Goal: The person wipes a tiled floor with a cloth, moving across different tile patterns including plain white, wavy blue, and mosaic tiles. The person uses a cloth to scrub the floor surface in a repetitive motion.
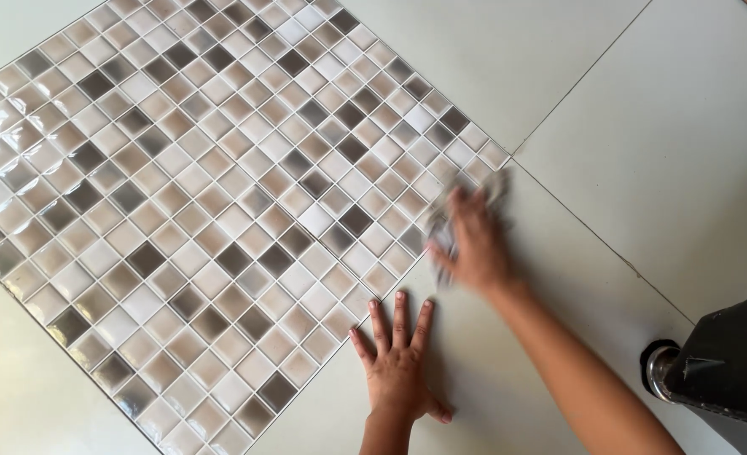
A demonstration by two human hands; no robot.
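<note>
Right hand (473, 244) motion-blurred over a grey cloth (475, 202), mosaic sheet (196, 194) cropped left, dark object (728, 362) cropped right

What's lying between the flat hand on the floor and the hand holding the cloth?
Nothing: in the head view, only bare pale floor tile separates the flat left hand from the right hand gripping the grey cloth.

- Mosaic sheet (196, 202) lies on the floor (643, 126), filling nine to twelve o'clock.
- Left hand (397, 366) flat on floor at six o'clock, just off the sheet's edge.
- Right hand (473, 240) with cloth (441, 232) at the sheet's three o'clock corner.
</note>
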